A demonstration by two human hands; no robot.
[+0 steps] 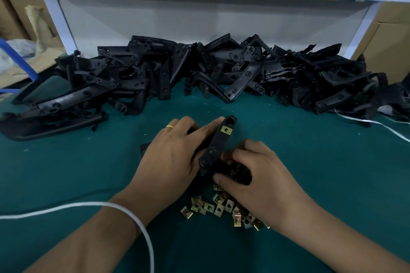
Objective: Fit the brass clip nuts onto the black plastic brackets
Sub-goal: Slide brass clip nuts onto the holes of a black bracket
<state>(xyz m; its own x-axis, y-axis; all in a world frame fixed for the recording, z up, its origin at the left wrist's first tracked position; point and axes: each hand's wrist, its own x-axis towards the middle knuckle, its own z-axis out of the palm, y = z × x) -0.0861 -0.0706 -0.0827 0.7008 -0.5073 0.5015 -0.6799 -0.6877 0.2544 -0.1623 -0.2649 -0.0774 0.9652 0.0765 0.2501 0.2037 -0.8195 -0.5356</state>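
Note:
My left hand [175, 153] grips a black plastic bracket [216, 146] that stands tilted on the green mat, its far end pointing away from me. One brass clip nut [226, 130] sits on that far end. My right hand [253, 175] hovers over a loose heap of brass clip nuts [213, 207], its fingers curled down into the top of the heap beside the bracket's near end. Whether those fingers pinch a nut is hidden.
A long pile of black plastic brackets [199, 68] runs across the back of the green mat [332, 173]. A white cord [66, 207] crosses my left wrist. Another white cord [377, 123] lies at the right. Cardboard boxes and a white shelf frame stand behind.

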